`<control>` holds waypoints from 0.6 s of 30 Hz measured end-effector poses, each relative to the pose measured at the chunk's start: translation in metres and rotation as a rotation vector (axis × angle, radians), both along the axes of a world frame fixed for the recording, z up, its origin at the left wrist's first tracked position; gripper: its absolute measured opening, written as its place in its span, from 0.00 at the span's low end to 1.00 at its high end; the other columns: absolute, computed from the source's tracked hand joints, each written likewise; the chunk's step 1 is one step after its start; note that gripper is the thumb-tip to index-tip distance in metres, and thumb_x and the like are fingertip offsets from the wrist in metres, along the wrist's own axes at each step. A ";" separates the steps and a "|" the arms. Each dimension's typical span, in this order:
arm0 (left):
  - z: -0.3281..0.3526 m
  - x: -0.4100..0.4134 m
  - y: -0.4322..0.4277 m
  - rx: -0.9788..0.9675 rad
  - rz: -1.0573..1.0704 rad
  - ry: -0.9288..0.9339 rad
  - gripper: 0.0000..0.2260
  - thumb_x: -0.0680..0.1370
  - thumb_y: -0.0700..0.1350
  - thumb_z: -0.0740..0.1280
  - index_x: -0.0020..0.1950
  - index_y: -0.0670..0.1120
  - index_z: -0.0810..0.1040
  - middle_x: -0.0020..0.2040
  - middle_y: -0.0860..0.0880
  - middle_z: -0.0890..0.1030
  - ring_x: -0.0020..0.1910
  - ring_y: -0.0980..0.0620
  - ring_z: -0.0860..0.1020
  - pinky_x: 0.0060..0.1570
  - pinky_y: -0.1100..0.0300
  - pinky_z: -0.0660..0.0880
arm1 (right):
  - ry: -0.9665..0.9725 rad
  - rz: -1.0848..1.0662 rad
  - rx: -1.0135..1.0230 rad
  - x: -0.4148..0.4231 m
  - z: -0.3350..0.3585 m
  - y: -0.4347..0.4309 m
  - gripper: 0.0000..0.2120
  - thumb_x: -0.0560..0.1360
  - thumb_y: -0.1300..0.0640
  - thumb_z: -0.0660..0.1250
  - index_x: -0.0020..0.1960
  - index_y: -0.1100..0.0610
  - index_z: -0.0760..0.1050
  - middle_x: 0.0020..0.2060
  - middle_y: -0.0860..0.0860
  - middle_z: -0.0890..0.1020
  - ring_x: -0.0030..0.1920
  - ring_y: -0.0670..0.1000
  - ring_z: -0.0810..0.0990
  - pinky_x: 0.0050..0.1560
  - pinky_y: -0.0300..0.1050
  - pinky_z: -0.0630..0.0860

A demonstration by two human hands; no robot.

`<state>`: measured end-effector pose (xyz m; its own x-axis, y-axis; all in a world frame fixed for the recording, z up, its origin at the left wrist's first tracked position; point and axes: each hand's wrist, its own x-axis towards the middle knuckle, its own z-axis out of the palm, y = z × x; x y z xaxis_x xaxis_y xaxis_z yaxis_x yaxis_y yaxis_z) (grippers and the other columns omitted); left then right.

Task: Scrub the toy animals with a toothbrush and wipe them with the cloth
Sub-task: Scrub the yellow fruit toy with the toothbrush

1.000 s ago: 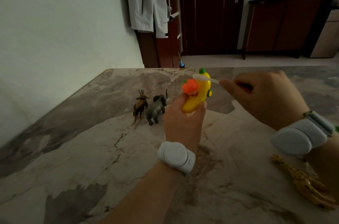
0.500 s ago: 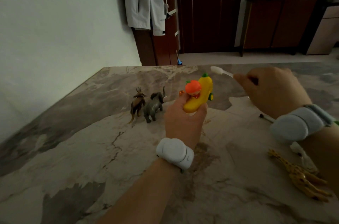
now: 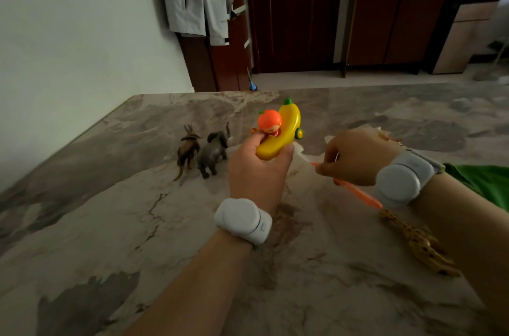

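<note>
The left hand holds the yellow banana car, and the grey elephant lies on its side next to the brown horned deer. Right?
Not quite. The head view shows the grey plastic elephant standing upright on its legs, not lying on its side. It is next to the brown horned deer toy, and the left hand does hold the yellow banana-shaped toy car.

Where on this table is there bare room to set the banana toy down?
The marble table is bare left of the left hand and its forearm, nearer than the elephant and the horned brown animal, and along the far side beyond the banana toy. Crowded: the right, where the right hand, toothbrush and giraffe sit close together.
</note>
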<state>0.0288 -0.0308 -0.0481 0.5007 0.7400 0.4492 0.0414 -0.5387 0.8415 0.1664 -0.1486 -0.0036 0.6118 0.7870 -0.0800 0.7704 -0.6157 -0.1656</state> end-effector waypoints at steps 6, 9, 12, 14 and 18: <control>-0.003 0.002 -0.002 0.041 0.000 0.025 0.09 0.74 0.53 0.73 0.50 0.50 0.82 0.33 0.55 0.78 0.32 0.58 0.76 0.34 0.68 0.69 | 0.054 0.050 -0.186 -0.023 -0.008 0.005 0.17 0.78 0.42 0.66 0.50 0.55 0.81 0.32 0.46 0.77 0.34 0.46 0.77 0.48 0.44 0.81; -0.005 0.005 -0.005 0.050 -0.013 0.057 0.10 0.74 0.53 0.73 0.50 0.50 0.82 0.34 0.55 0.78 0.34 0.59 0.77 0.34 0.73 0.67 | 0.047 0.047 -0.192 -0.024 -0.007 0.002 0.19 0.78 0.40 0.65 0.51 0.56 0.80 0.32 0.47 0.76 0.31 0.44 0.74 0.42 0.42 0.78; -0.007 0.006 -0.008 0.042 -0.043 0.089 0.12 0.73 0.54 0.74 0.53 0.50 0.82 0.37 0.56 0.79 0.36 0.62 0.77 0.34 0.76 0.67 | 0.064 0.022 -0.174 -0.021 -0.004 -0.001 0.23 0.77 0.36 0.64 0.48 0.56 0.80 0.33 0.47 0.78 0.32 0.45 0.75 0.43 0.41 0.77; -0.011 0.007 -0.007 0.032 -0.048 0.107 0.14 0.72 0.55 0.74 0.55 0.51 0.82 0.42 0.55 0.81 0.38 0.61 0.78 0.34 0.76 0.67 | 0.055 0.016 -0.124 -0.018 -0.002 -0.002 0.24 0.77 0.35 0.63 0.46 0.56 0.81 0.36 0.49 0.82 0.34 0.47 0.78 0.46 0.44 0.80; -0.013 0.009 -0.016 0.054 -0.105 0.090 0.14 0.73 0.52 0.75 0.57 0.50 0.81 0.41 0.58 0.79 0.40 0.59 0.78 0.40 0.66 0.71 | 0.007 -0.071 -0.045 -0.002 0.007 -0.017 0.25 0.79 0.37 0.61 0.43 0.58 0.83 0.36 0.53 0.85 0.37 0.51 0.83 0.46 0.49 0.83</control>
<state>0.0376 -0.0473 -0.0607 0.6140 0.6577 0.4363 0.0568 -0.5882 0.8067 0.1641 -0.1660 0.0032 0.6654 0.7369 -0.1189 0.7231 -0.6759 -0.1422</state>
